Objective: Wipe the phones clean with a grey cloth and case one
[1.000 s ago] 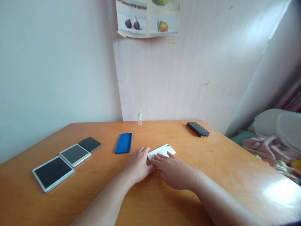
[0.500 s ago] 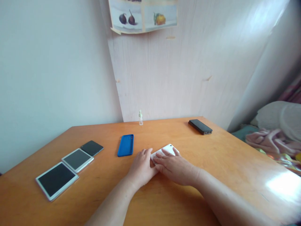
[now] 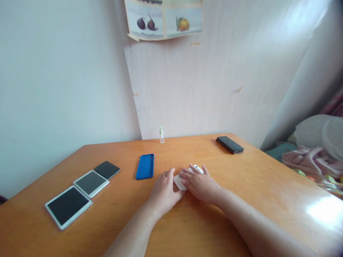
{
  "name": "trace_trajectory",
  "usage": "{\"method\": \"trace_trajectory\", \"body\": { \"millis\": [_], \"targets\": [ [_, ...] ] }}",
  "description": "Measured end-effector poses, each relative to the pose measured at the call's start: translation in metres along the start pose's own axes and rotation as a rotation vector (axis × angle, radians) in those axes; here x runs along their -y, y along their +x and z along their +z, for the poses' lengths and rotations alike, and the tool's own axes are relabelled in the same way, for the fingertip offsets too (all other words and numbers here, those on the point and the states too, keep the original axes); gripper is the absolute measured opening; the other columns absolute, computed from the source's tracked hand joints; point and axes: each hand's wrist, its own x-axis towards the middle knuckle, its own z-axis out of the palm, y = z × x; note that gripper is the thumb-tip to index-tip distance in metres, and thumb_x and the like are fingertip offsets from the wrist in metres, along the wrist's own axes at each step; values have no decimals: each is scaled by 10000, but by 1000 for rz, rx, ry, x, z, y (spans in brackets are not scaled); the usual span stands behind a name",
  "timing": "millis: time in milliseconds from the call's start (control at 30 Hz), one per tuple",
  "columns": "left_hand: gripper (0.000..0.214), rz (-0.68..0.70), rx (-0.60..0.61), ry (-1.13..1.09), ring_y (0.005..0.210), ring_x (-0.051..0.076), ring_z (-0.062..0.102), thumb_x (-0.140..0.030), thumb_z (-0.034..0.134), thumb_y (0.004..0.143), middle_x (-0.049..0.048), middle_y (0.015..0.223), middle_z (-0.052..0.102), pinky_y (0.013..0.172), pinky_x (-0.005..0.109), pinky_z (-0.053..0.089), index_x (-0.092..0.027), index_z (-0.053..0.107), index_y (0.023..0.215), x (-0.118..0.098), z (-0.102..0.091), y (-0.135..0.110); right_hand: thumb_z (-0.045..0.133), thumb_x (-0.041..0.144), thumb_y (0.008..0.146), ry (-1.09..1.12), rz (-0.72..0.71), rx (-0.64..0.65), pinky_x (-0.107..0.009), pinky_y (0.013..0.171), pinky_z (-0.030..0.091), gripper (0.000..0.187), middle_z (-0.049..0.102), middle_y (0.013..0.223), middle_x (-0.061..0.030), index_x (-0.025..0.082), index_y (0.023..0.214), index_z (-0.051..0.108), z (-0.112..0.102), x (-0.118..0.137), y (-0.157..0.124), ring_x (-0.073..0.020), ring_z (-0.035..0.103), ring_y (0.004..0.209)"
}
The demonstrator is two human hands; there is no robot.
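A white smartphone [image 3: 180,183] lies at the middle of the wooden table, back side up, its camera corner showing at the far end. My left hand [image 3: 164,191] grips its near left end between thumb and fingers. Flat across the phone's back rests my right hand [image 3: 203,187], fingers spread and covering much of it. A blue phone case [image 3: 145,166] lies just beyond my left hand, inner side up.
Two white-framed tablets [image 3: 68,206] [image 3: 91,183] and a dark device [image 3: 107,169] lie in a slanting row on the left. A small clear pump bottle [image 3: 162,135] stands at the back edge. Stacked dark phones [image 3: 229,145] lie at back right. Bedding [image 3: 313,159] is beyond the right edge.
My right hand has slid along the phone's back, away from me, uncovering more of its near end. My left hand keeps its grip. The whole view has shifted slightly.
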Motion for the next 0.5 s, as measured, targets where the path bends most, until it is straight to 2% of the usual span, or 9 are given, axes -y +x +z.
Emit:
{"method": "trace_trajectory", "body": {
  "millis": [67,133,167,267,333,367,500],
  "targets": [
    [750,1,-9,-5,1151,302,561,-330,695,710,146,1201,612,988,432,437,-153,396,1375,0,0,0,231,436,1001,-32,175,-40,-728,1069,53,501,393,1523,-55,284,1430,440,-1,-10,6,-367,191,1442],
    [773,0,-17,-19,1152,303,562,-321,700,703,148,1191,617,987,435,437,-149,384,1387,-1,0,-1,239,432,997,-34,234,-49,-732,1066,65,503,392,1523,-64,268,1424,449,0,-11,8,-377,187,1441],
    [776,0,-22,-28,1147,303,565,-313,698,703,153,1189,618,986,436,438,-145,379,1391,-1,0,-1,238,432,997,-21,201,-41,-727,1070,71,501,392,1523,-61,275,1424,449,1,-8,8,-370,188,1442],
    [777,4,-28,-53,1122,295,581,-285,680,718,167,1195,616,978,431,444,-129,352,1404,-2,-1,-1,218,428,1003,28,-32,-15,-703,1090,62,487,395,1523,-36,326,1433,423,4,8,5,-323,201,1448],
    [791,4,-24,-54,1121,292,582,-291,675,725,170,1198,615,983,428,441,-122,330,1416,-2,-2,-1,214,424,1006,27,-89,-20,-705,1089,41,479,408,1515,-29,337,1428,424,5,10,6,-310,207,1448],
    [803,0,-21,-49,1122,292,581,-301,679,724,169,1201,613,987,428,438,-122,323,1421,-2,-2,-1,216,423,1006,15,-49,-29,-714,1082,33,479,414,1510,-35,327,1423,431,4,7,8,-312,211,1446],
    [850,-35,-1,-23,1135,292,576,-321,701,700,166,1226,598,1007,426,424,-124,314,1430,-1,-2,-1,217,400,1004,-51,283,-78,-748,1053,30,496,416,1502,-97,240,1423,430,1,-18,16,-331,209,1443]
  ]
}}
